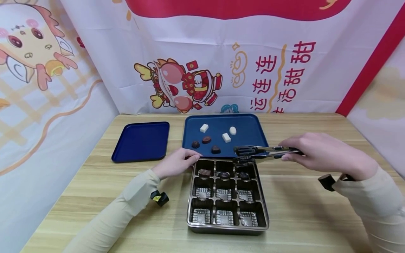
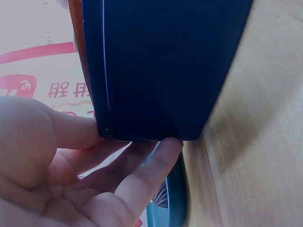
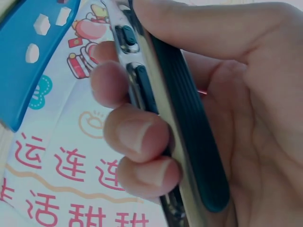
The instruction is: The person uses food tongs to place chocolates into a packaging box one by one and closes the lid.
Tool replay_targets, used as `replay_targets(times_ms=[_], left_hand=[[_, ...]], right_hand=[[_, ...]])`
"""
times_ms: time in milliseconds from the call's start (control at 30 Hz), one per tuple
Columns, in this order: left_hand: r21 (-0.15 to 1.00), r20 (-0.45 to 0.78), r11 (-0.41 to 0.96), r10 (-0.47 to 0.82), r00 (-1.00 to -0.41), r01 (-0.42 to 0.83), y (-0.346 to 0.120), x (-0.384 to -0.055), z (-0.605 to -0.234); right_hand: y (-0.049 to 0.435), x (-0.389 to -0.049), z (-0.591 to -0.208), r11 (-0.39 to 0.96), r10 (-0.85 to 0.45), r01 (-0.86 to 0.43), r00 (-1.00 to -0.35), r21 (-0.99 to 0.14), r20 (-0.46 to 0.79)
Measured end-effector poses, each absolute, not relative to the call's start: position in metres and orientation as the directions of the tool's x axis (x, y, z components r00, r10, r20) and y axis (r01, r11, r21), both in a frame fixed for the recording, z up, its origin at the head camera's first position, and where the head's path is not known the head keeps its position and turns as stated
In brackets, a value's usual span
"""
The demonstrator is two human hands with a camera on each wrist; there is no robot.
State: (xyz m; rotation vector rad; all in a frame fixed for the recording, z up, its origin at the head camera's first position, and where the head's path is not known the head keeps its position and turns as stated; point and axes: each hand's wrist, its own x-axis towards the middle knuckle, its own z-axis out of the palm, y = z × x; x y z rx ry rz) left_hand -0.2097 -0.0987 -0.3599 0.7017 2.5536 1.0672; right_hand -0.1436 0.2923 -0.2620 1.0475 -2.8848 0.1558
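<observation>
A dark nine-compartment chocolate box [image 1: 227, 231] stands on the table. Its far row holds three dark chocolates: a ridged block [image 1: 205, 172], an oval one [image 1: 223, 175] and a dark piece [image 1: 243, 175]; the other compartments show only ribbed bottoms. My left hand [image 1: 178, 162] grips the box's far left corner; in the left wrist view thumb and fingers meet the end of its dark side wall [image 2: 156, 61]. My right hand [image 1: 326, 154] holds metal tongs [image 1: 246, 150] with black grips [image 3: 189, 123]. The tong tips lie above the far right compartment, slightly apart.
Behind the box, a blue tray [image 1: 253, 137] carries three white pieces [image 1: 226, 137] and three dark chocolates [image 1: 206, 140]. A smaller navy tray [image 1: 140, 142] lies to the left. A printed cloth [image 1: 234, 45] hangs at the table's back edge.
</observation>
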Motion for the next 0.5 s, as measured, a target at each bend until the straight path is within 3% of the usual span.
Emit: replay_targets(times_ms=[500], left_hand=[[0.732,-0.073,0.599,0.543,-0.837,0.324,-0.099,-0.209,-0.359]], right_hand=[[0.293,-0.161,-0.275,0.783,-0.601,-0.62,-0.773,-0.044,0.204]])
